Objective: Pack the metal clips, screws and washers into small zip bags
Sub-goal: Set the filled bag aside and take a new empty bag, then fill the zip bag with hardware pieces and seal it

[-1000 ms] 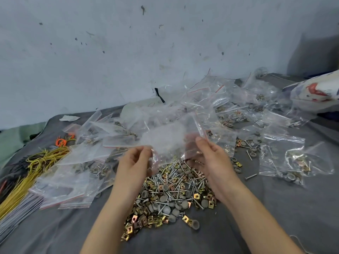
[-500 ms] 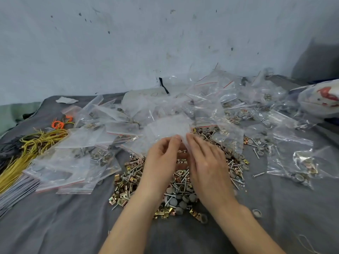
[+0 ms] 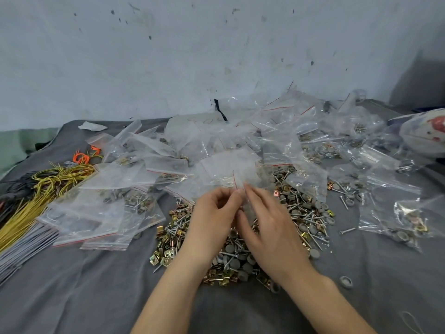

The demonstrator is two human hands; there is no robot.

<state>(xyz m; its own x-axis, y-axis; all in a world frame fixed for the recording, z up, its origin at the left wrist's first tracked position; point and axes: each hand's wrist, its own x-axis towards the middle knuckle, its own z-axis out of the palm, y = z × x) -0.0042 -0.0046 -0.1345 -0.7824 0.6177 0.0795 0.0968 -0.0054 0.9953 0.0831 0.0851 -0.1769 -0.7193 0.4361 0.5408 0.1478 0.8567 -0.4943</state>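
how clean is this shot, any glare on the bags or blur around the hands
Head view: soft, even light, only small white glints on the filled bags at right; the held zip bag and the left hand and right hand pinching it look slightly smeared; the screw pile is fairly crisp; a shadow dims the wall at upper right.

Well left of the fingers (image 3: pixel 255 195), yellow wires (image 3: pixel 36 196) lie bundled on the grey cloth surface (image 3: pixel 72 297), with orange ties (image 3: pixel 81 157) at their far end and a crumpled white scrap (image 3: pixel 92 126) beyond. Far to the fingers' right sits a white-and-red bag (image 3: pixel 426 133). A stained pale wall (image 3: pixel 168 56) stands behind.
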